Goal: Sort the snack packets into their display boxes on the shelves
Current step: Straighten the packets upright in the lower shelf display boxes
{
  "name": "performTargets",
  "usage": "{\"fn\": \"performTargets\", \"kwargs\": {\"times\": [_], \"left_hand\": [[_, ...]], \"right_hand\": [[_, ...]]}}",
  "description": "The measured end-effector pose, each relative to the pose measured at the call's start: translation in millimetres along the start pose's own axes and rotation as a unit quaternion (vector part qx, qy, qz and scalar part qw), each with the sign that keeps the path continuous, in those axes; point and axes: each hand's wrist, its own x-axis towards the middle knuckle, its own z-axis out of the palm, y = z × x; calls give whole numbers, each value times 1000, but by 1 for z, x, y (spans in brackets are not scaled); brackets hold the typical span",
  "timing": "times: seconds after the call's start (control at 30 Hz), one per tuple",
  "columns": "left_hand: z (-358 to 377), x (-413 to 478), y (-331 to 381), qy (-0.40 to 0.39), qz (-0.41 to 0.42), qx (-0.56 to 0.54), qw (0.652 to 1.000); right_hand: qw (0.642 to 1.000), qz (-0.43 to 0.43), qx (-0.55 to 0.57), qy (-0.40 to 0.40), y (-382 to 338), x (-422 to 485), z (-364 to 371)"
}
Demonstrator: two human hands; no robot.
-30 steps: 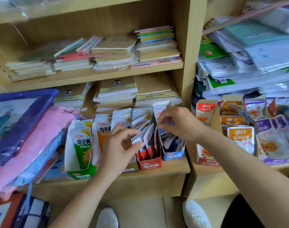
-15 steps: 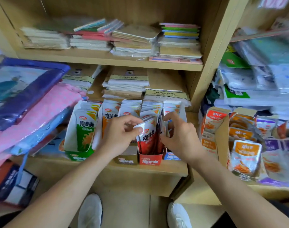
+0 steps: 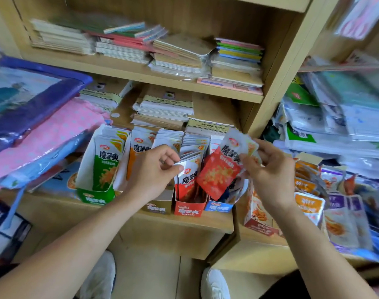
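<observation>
1. Your right hand (image 3: 270,169) pinches a red packet (image 3: 218,173) by its upper end, tilted, with its lower corner over the blue box (image 3: 218,207).
2. Your left hand (image 3: 154,171) pinches the top of the front packet (image 3: 188,180) standing in the red box (image 3: 189,209).
3. A green box (image 3: 95,196) stands left of your left hand, and orange packets (image 3: 307,203) lie right of your right hand.

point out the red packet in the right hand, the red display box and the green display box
red packet (image 3: 216,175): head view, its red lower half
red display box (image 3: 189,209): head view, front panel
green display box (image 3: 95,197): head view, front panel
</observation>
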Motion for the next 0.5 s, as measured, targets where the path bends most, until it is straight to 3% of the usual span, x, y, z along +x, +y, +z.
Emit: {"fn": "performTargets", "kwargs": {"times": [0.23,0.4,0.5], "left_hand": [[0,-1,0,0,-11,0,1000],[-2,3,-1,-18,-86,-94,992],[-5,4,2,-35,-117,-140,983]], "right_hand": [[993,-18,112,-34,0,16,-23],[988,-35,68,-138,5,20,-20],[985,-41,43,-160,5,24,-5]]}}
